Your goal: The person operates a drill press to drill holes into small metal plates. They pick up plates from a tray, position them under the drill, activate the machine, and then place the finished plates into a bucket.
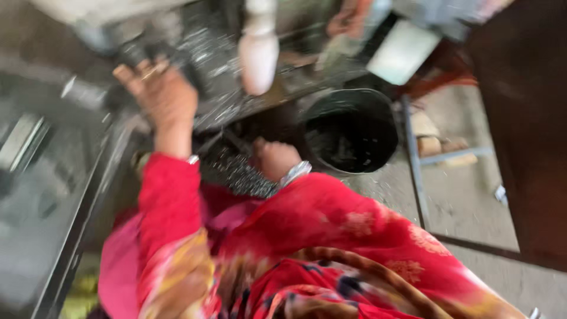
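Note:
The view is heavily blurred by motion. My left hand (pixel 158 91), in a red sleeve, reaches up to a dark machine part (pixel 198 56), and its fingers curl over the part's left end. My right hand (pixel 273 158), with a metal bangle at the wrist, is lower down. It sits against a heap of small shiny metal pieces (pixel 236 171) under the machine. Its fingers are hidden, so whether it holds anything is unclear. A white rounded handle (pixel 258 53) hangs just right of my left hand.
A black round bucket (pixel 378 145) stands on the concrete floor right of my right hand. A grey metal machine bed (pixel 41 177) fills the left. Another person's hand (pixel 348 18) shows at the top. A metal frame leg (pixel 413 159) and a dark wooden surface (pixel 525 118) are on the right.

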